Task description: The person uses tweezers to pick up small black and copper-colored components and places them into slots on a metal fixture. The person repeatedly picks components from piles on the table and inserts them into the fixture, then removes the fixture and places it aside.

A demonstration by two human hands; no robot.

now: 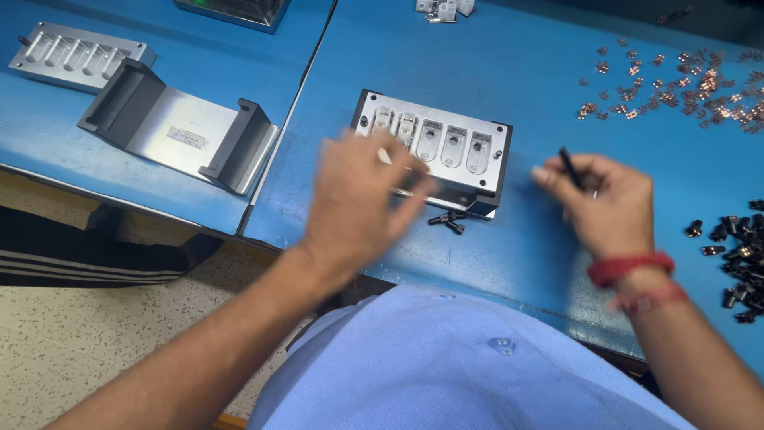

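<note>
Blue worktable [509,263], speckled floor below. Metal fixture block [446,147] under blurred left hand [358,199], fingers spread at its front edge; right hand [609,203] alongside, pinching thin black pin [570,167].

Blurred left hand [358,199] over fixture's [434,147] front edge

Light-blue shirt [446,358], red wrist threads [633,267]

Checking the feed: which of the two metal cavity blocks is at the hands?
The dark-edged block on the right table, by the left hand; the other block lies far left, untouched.
</note>
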